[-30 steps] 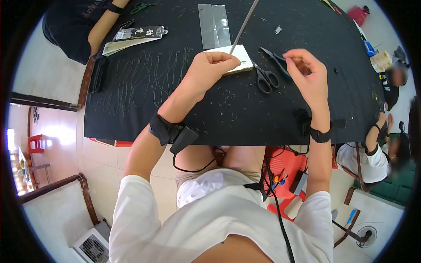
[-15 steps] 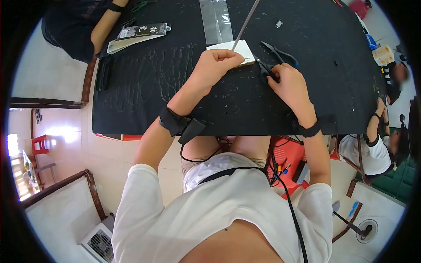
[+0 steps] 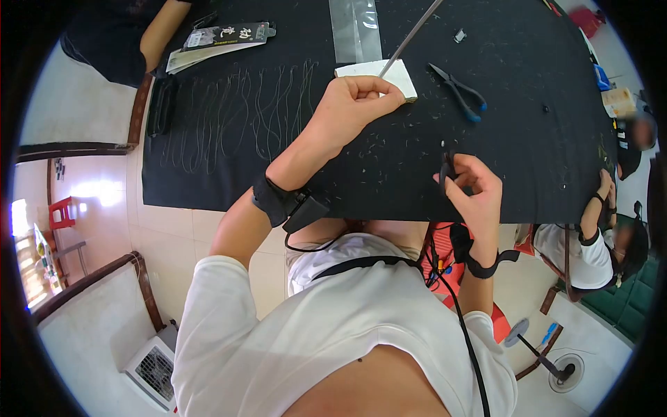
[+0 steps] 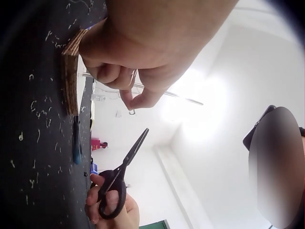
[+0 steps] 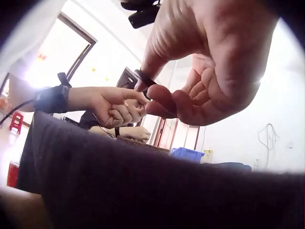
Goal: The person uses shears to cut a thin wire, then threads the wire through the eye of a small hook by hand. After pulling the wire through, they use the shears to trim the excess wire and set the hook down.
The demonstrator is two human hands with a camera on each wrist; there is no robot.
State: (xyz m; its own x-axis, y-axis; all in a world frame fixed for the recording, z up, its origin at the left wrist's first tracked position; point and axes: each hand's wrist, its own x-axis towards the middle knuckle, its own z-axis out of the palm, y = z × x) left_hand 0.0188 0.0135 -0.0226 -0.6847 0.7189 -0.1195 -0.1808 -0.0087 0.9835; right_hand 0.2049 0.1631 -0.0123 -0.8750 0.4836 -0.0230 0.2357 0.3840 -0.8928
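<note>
My left hand is over the near edge of a white-topped block, its thumb and forefinger pinched together. From those fingertips a small hook-shaped piece sticks out in the left wrist view. A thin metal rod slants up from behind this hand; its lower end is hidden. Near the table's front edge, my right hand holds black scissors by the handles, blades pointing up in the left wrist view. Blue-handled pliers lie right of the block.
Looped thin lines lie in a row on the black-covered table. Behind the block is a clear plastic sleeve; at the back left lies a black printed packet. Small clippings are scattered about. Other people sit at the left and right.
My right hand, empty at first, reached the scissors beside the block, took them up by the handles and drew them toward the front edge. The left hand kept its pinch near the block.
</note>
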